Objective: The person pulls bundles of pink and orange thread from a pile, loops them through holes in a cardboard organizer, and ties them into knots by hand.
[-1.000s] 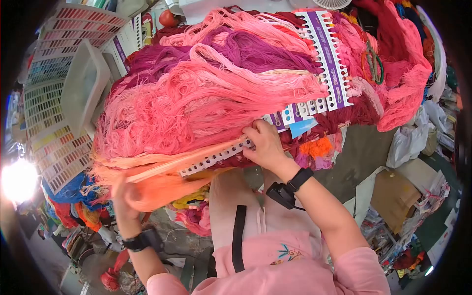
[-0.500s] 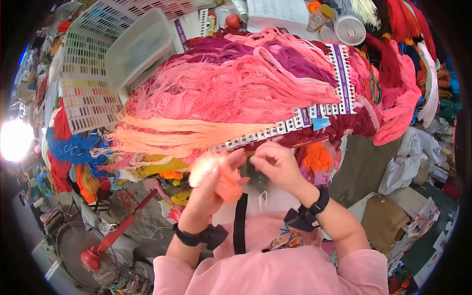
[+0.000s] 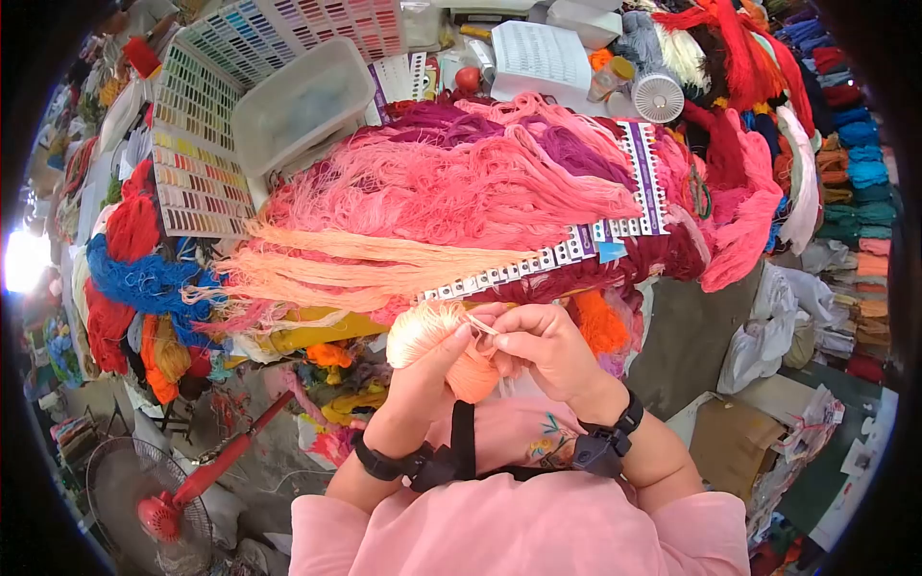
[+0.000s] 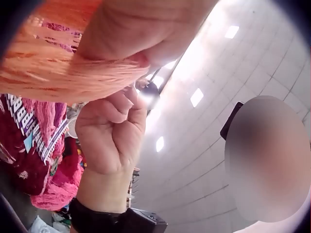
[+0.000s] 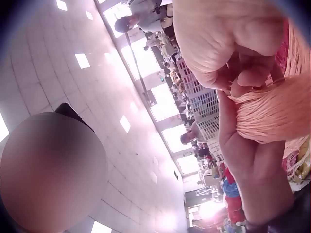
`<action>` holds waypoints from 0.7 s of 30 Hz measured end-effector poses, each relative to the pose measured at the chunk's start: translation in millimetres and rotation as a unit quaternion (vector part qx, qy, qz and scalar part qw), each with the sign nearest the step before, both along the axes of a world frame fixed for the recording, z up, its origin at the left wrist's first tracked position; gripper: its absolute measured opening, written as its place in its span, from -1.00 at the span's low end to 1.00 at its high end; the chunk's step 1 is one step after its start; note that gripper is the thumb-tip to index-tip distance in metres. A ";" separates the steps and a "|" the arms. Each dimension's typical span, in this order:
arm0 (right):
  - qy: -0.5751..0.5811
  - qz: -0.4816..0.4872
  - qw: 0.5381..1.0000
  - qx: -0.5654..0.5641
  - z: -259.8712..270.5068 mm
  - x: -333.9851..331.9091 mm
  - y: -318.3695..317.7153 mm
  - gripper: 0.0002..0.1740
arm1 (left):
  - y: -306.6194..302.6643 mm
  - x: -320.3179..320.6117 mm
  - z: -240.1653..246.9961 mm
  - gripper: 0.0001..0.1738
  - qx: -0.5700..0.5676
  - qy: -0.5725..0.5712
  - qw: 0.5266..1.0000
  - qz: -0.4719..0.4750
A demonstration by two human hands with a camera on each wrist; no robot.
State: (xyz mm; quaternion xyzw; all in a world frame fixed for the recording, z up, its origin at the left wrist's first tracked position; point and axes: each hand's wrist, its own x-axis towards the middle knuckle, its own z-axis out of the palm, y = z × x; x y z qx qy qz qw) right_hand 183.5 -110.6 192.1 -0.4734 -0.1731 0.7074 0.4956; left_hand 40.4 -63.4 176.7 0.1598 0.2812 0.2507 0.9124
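A peach-orange skein of thread (image 3: 421,331) is bunched in my left hand (image 3: 423,379), in front of my chest. The thumb and fingers of my right hand (image 3: 557,355) pinch the skein's narrow end, close against the left fingertips. In the right wrist view, the strands (image 5: 272,116) fan out from where the hands meet. Past the hands, more pale peach thread (image 3: 355,259) lies spread along the near side of a big pink thread pile (image 3: 423,192). A white punched card strip (image 3: 499,273) runs along its edge.
An upright shade chart (image 3: 197,182) and a clear plastic tub (image 3: 307,106) stand at the back left. A second punched card (image 3: 643,178) lies at the pile's right. A small white fan (image 3: 659,98) stands behind it, and a red fan (image 3: 158,514) is at lower left.
My left hand has brought the peach skein from the pile's left end to my chest. My right hand has left the card strip and now pinches the skein's end.
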 end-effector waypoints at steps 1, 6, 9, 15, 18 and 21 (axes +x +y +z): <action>-0.004 -0.003 1.000 0.002 4.8 -1.0 0.2 -0.89 | 0.4 -2.1 -0.9 -0.58 0.002 -0.004 1.000 -0.003; 0.008 0.001 1.000 -0.009 19.7 -5.6 -0.3 -0.89 | 3.6 -7.3 -2.1 -0.56 -0.022 -0.090 0.995 -0.030; -0.018 -0.050 0.999 0.004 24.9 -14.7 0.3 -0.90 | 1.5 -9.7 -3.0 -0.56 -0.008 -0.063 0.998 -0.022; -0.110 -0.030 0.993 0.008 17.6 -21.0 -1.2 -0.86 | 0.3 -9.6 -0.9 -0.55 0.037 -0.040 0.998 -0.025; 0.012 -0.097 0.995 -0.025 17.4 -18.5 -4.1 -0.87 | 4.9 -17.8 -2.8 -0.54 -0.013 -0.107 0.993 -0.052; 0.097 -0.084 0.991 -0.044 20.4 -14.3 -3.3 -0.87 | 3.0 -19.7 -0.1 -0.53 -0.033 -0.098 0.994 -0.032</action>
